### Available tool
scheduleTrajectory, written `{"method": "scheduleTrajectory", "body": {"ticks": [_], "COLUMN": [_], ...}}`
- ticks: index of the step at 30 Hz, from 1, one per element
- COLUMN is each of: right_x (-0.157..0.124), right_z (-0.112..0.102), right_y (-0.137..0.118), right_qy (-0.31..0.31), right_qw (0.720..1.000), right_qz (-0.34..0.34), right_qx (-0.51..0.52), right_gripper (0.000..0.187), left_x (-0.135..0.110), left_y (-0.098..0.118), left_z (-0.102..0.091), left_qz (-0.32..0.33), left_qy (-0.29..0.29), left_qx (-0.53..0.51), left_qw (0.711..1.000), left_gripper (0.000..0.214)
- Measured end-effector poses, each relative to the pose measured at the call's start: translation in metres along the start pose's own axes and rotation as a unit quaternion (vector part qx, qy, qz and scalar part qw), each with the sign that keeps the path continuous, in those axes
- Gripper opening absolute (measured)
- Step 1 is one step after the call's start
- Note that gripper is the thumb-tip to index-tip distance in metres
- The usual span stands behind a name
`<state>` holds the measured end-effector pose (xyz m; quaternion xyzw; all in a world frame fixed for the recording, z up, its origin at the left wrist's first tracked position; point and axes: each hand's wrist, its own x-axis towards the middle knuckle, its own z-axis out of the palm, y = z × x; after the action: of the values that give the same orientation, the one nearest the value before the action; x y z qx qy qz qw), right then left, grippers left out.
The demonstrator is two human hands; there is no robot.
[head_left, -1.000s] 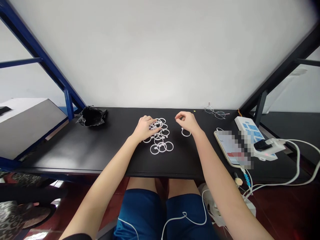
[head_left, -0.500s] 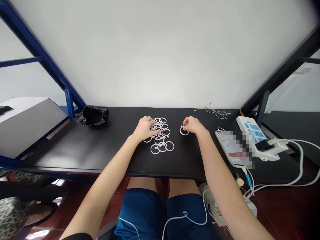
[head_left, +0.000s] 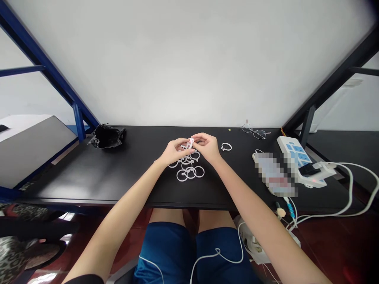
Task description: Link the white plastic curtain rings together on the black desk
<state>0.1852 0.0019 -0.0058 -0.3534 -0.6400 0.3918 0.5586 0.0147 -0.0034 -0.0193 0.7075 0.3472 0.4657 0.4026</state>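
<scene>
Above the far end of a pile of white curtain rings point(head_left: 190, 172), my two hands meet. My left hand point(head_left: 177, 152) has its thumb and fingers closed around a white curtain ring point(head_left: 190, 145), seen nearly edge-on. The fingertips of my right hand point(head_left: 209, 146) pinch the upper part of the same piece; whether it is one ring or several held together I cannot tell. Several loose rings lie overlapping on the black desk under and in front of my hands. A single open curtain ring point(head_left: 226, 147) with small ball ends lies right of my right hand.
A crumpled black plastic bag point(head_left: 107, 136) stands open at the back left. Eyeglasses point(head_left: 257, 133) lie at the back right. A phone point(head_left: 274, 173), a power strip point(head_left: 299, 157) and white cables point(head_left: 352, 189) take up the desk's right end. Behind rises a white wall point(head_left: 189, 63).
The ring from my right hand now lies on the desk to the right, released. My right hand has moved left to my left hand, which has lifted white ring material from the pile.
</scene>
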Motion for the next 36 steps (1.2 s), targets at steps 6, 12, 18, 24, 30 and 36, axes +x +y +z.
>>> {"method": "scheduleTrajectory", "body": {"ticks": [6,12,18,24,30,36], "right_x": [0.001,0.001,0.002,0.003,0.002,0.017], "right_z": [-0.001,-0.002,-0.006,-0.007,-0.003,-0.038], "right_y": [-0.012,-0.016,-0.009,-0.009,-0.007,-0.004], "right_qy": [-0.028,-0.023,-0.034,-0.038,-0.034,0.069], "right_qw": [0.997,0.995,0.993,0.992,0.992,0.989], "right_qz": [0.047,0.065,0.072,0.080,0.080,0.112], "right_qx": [0.060,0.076,0.089,0.092,0.092,-0.073], "right_gripper": [0.020,0.025,0.024,0.026,0.027,0.026], "left_x": [0.000,0.000,0.000,0.000,0.000,0.000], "left_y": [0.000,0.001,0.000,0.002,0.000,0.001], "left_z": [-0.002,-0.004,-0.005,-0.006,-0.005,-0.008], "left_qz": [-0.024,-0.014,-0.015,-0.023,-0.020,-0.044], "left_qy": [-0.008,-0.045,-0.060,-0.071,-0.070,0.025], "left_qx": [-0.050,-0.048,-0.041,-0.058,-0.054,0.018], "left_qw": [0.998,0.998,0.997,0.996,0.996,0.999], "left_gripper": [0.051,0.051,0.048,0.047,0.046,0.046]}}
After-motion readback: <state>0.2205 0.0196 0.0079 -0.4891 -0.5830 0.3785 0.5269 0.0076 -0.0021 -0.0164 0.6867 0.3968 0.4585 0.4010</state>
